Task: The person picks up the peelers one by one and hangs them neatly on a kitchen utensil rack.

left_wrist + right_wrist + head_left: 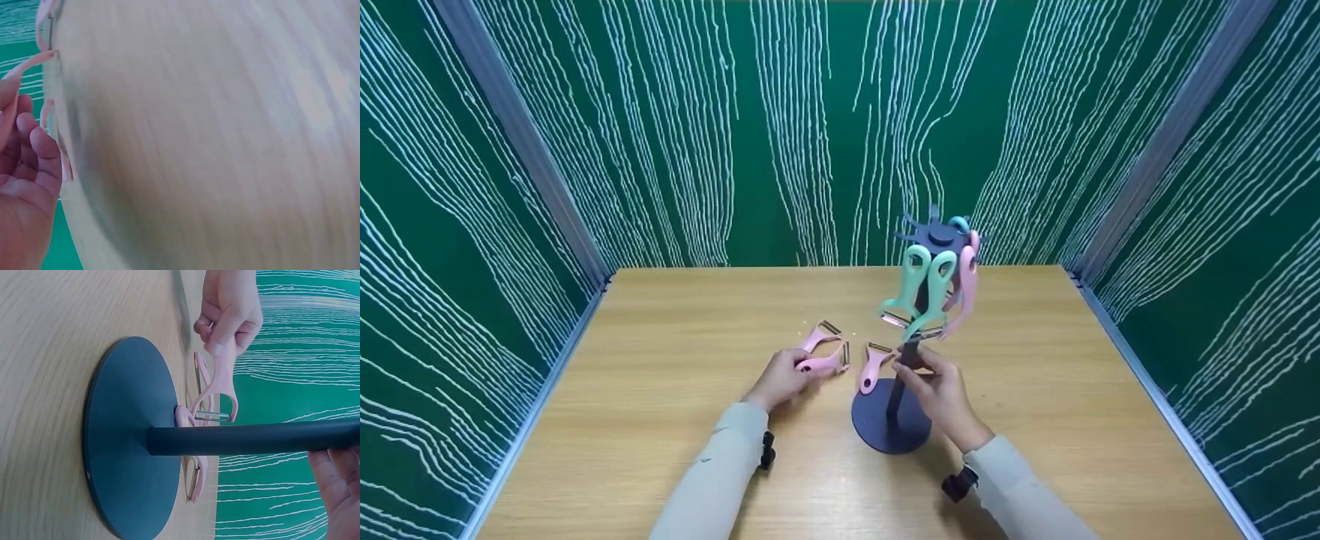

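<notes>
My left hand (781, 379) pinches a pink peeler (823, 364) by its handle, its blade pointing right. In the right wrist view this peeler (225, 374) is raised over the tabletop. Just behind it lies a second pink peeler (817, 336). A third pink peeler (874, 366) has its handle end at the rim of the dark stand's round base (877, 431). With thumb and fingers, my right hand (949, 397) holds the stand's pole (236, 440). Two green peelers (940, 289) and a pink peeler (967, 285) hang from the hooked top (941, 236), partly hiding others.
The wooden table (660, 450) carries everything. A green wall with white wavy lines (780, 135) rises behind its far edge, with similar panels at both sides. Grey metal posts (525, 142) stand at the back corners.
</notes>
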The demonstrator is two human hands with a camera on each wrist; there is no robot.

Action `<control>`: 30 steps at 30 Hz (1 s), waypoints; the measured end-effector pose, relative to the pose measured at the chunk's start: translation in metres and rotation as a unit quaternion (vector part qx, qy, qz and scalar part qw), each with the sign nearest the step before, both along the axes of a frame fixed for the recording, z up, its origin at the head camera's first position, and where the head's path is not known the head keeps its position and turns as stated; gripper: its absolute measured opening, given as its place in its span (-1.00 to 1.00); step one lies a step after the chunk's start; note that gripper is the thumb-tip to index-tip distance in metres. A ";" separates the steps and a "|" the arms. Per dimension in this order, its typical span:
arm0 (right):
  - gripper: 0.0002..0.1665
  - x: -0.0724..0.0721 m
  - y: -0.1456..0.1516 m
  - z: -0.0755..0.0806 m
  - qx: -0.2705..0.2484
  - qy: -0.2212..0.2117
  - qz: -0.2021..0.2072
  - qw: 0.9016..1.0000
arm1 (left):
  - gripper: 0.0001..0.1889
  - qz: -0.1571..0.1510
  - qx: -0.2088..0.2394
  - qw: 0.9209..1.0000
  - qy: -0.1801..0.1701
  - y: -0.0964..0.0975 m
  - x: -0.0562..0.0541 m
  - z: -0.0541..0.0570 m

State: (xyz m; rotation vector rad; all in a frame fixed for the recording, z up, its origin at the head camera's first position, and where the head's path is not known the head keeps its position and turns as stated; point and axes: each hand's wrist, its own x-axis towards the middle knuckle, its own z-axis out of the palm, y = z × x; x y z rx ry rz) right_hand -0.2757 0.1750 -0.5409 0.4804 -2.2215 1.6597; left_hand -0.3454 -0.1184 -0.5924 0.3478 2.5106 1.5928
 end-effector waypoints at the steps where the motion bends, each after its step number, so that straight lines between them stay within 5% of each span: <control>1: -0.74 0.000 0.000 0.000 0.000 0.000 -0.001 1.000 | -0.88 0.006 0.016 1.000 -0.004 0.000 0.000 0.002; 9: -0.75 -0.002 -0.001 -0.002 -0.019 0.022 0.006 1.000 | -0.89 0.054 0.101 0.992 0.053 -0.001 0.000 0.025; 16: -0.76 -0.002 -0.003 -0.003 -0.029 0.034 0.007 0.999 | -0.81 0.032 0.170 0.985 0.004 0.000 0.004 0.047; 22: -0.74 -0.002 -0.002 -0.003 -0.027 0.017 0.009 0.999 | -0.68 0.020 0.138 0.990 0.006 -0.001 0.010 0.063; 30: -0.74 -0.001 -0.001 0.000 -0.014 0.012 -0.001 1.000 | -0.57 0.030 0.110 0.992 0.053 0.000 0.014 0.086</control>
